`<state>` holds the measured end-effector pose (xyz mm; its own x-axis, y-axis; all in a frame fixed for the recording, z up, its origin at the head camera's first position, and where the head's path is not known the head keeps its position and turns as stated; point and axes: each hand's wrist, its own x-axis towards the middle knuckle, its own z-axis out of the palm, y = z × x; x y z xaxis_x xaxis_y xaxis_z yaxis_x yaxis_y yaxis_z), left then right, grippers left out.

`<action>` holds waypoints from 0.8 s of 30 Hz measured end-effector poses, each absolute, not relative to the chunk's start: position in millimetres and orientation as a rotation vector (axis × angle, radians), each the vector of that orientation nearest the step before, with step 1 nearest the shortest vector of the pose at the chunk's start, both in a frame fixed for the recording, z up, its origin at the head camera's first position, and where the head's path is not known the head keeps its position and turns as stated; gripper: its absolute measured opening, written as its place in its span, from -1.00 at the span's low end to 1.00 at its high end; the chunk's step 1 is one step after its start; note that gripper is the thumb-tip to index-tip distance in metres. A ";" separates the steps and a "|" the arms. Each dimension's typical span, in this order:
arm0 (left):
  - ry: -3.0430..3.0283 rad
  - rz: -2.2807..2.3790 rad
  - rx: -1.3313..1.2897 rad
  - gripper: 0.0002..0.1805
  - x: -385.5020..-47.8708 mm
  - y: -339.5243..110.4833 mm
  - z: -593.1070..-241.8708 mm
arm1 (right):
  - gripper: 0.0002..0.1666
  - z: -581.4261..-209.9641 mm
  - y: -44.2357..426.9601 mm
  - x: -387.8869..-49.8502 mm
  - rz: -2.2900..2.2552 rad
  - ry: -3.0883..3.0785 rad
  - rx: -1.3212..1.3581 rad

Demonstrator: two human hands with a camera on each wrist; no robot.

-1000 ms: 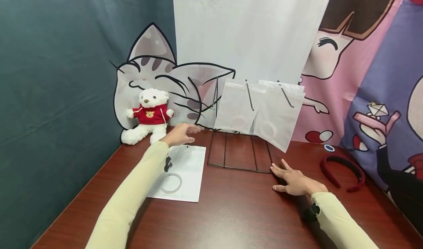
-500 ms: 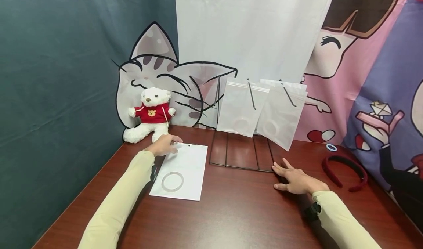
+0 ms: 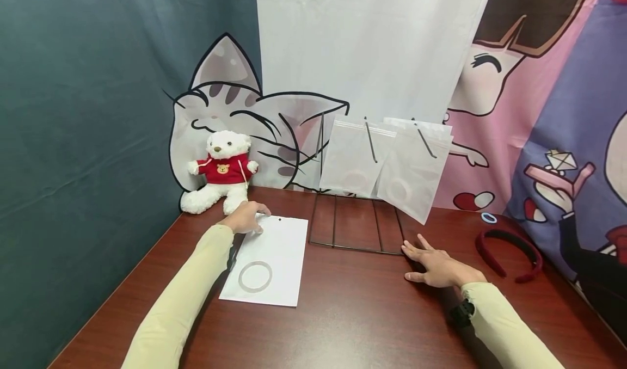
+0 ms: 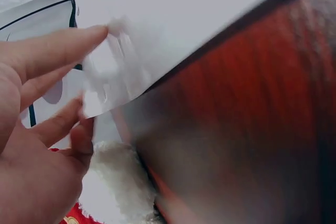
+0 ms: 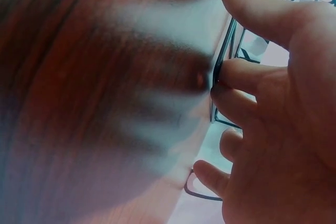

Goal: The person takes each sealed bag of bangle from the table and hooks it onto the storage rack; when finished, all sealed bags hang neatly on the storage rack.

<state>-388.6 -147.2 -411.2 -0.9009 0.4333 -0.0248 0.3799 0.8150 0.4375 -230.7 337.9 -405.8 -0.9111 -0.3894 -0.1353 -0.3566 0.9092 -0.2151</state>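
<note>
At the left of the table lies a white zip bag [image 3: 281,249] with a hole near its top edge and a pale ring [image 3: 255,277] showing inside. My left hand [image 3: 243,218] pinches its upper left corner; in the left wrist view, the thumb and fingers are on both sides of the zip strip [image 4: 118,61]. My right hand [image 3: 437,265] rests with spread fingers at the front right corner of a black wire rack [image 3: 357,249], fingertips touching the wire. Two similar bags, the left one [image 3: 355,157] and the right one [image 3: 416,167], hang on the rack's hooks.
A white teddy bear [image 3: 225,170] in a red hoodie sits at the back left. Towards the right edge lie a dark red headband [image 3: 509,235] and a small light blue ring [image 3: 489,218]. Printed curtains [image 3: 372,42] stand behind the table.
My left hand has drawn back leftward and down to the bag's upper left corner and taken hold of it. The bag has shifted slightly towards me. My right hand stays in place.
</note>
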 end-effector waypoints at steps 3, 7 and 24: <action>2.881 0.737 0.654 -0.53 -386.8 -149.2 -409.8 | -0.10 -406.7 337.5 -230.2 -0.291 2.898 -0.574; 2.828 0.931 0.753 -0.58 -385.7 -156.7 -405.8 | -0.10 -408.0 337.6 -229.6 -0.292 2.902 -0.581; 2.614 1.445 0.977 -0.70 -362.5 -160.1 -353.9 | -0.09 -408.9 339.2 -231.4 -0.310 2.900 -0.579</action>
